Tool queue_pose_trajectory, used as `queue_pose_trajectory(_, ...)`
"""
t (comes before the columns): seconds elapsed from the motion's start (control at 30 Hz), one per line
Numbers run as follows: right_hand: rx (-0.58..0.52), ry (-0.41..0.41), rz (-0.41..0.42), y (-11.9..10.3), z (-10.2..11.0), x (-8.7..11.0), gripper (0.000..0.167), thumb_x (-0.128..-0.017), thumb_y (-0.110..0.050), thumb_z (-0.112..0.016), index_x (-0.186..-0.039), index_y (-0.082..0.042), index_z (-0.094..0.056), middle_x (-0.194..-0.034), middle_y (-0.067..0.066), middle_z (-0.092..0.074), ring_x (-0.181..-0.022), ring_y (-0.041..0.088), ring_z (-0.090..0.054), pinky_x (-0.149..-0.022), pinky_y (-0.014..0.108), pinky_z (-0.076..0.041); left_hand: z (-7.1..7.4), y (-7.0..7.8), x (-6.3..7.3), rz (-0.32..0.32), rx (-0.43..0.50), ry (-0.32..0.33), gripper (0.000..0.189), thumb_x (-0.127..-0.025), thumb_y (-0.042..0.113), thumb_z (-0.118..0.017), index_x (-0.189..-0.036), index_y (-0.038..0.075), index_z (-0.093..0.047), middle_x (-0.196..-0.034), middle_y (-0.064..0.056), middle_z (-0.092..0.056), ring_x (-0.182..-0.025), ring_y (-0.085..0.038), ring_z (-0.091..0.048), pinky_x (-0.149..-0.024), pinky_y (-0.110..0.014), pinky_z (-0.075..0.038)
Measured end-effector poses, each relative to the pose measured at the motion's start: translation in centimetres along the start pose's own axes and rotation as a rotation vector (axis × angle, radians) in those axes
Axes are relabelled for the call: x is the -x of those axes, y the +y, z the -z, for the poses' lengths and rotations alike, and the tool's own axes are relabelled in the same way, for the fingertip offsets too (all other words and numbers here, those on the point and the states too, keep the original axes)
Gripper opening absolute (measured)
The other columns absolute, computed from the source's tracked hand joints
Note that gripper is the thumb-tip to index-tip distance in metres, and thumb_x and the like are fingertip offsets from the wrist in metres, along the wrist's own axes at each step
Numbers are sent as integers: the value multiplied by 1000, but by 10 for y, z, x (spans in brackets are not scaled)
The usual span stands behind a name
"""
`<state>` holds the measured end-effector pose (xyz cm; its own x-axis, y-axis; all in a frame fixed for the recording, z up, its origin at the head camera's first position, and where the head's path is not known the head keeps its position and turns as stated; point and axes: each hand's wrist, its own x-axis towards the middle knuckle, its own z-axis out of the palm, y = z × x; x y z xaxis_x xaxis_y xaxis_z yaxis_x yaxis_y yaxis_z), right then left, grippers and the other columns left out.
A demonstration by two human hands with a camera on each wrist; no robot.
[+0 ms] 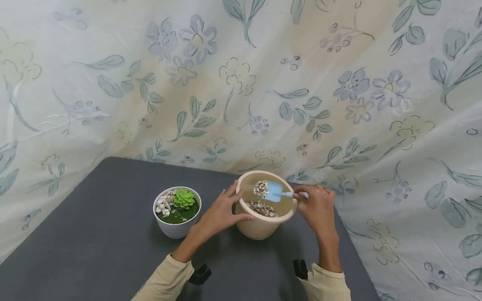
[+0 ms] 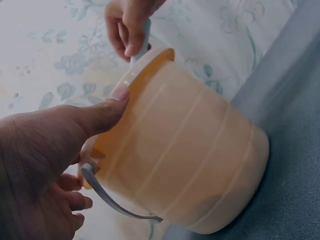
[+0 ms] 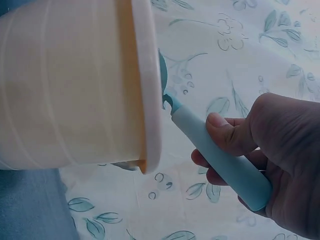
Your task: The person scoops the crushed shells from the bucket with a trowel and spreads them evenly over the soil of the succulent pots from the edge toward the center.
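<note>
Nearest me: two beige sleeves [image 1: 165, 278], a black piece [image 1: 199, 274] sticking out beside each wrist

Left hand [image 1: 220, 213]: spread, thumb and forefinger well apart. Thumb lies along the near side of the cream bucket [image 1: 257, 230] at the rim, forefinger at its left edge. Steadying touch, not a tight fist

Right hand [image 1: 317, 207]: closed on the handle of a light blue scoop [image 1: 276, 191], thumb pressed on top, fingers underneath. Blade sits over the bucket opening with a load of small stones [image 1: 260, 189] at its tip. More loose stones [image 1: 263, 208] in the bucket bottom. Bucket stands on the table, right of a white pot [image 1: 174, 229] holding a green succulent [image 1: 184, 198], whitish pebbles [image 1: 164, 204] and a dark green base [image 1: 182, 215]

Past that: dark grey table [image 1: 94, 225], then floral cloth [image 1: 211, 83] behind

View differences: left wrist gives the grey bail [image 2: 117, 206] on the bucket's side and the left hand's other fingers loosely bent; I can't make it out from the head camera. Right wrist has the scoop's full thick handle, blade mostly hidden behind the rim. Only head shows the stones and the pot
</note>
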<state>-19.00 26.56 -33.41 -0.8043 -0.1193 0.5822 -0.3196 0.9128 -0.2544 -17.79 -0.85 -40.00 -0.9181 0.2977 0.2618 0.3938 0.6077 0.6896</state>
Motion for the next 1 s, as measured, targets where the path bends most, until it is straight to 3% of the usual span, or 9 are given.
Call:
queue_pose_trajectory(0.17,-21,11,16,-6,2,-1,6,-85,-5,-84,-91,-4,-82,-85,15,-80,-83,36,-65,-91,63,-39,8,-3,3,-33,1,9,92,-84,45,-86,-157,5,-48,-173,-20,-22,-157,-48,-29,-129,-61,-26)
queue_pose_trajectory(0.47,-35,32,38,-15,6,-2,7,-86,-7,-85,-92,-5,-82,-85,14,-80,-87,36,-67,-86,59,-42,28,-5,12,-25,8,27,89,-89,41,-82,-162,11,-41,-172,-21,-28,-154,-49,-35,-127,-63,-29)
queue_pose_trajectory(0.83,-89,62,81,-25,10,-3,7,-85,-5,-85,-91,-5,-82,-83,13,-80,-80,33,-64,-78,49,-34,43,-10,21,6,3,57,84,-92,42,-79,-162,13,-41,-173,-18,-27,-153,-50,-36,-117,-67,-41)
queue_pose_trajectory(1.0,-118,62,94,-31,10,-4,6,-85,-5,-85,-90,-5,-82,-81,12,-79,-80,34,-64,-81,53,-38,49,-11,24,-3,-5,76,81,-94,39,-78,-162,12,-41,-172,-19,-29,-154,-47,-38,-116,-63,-44)
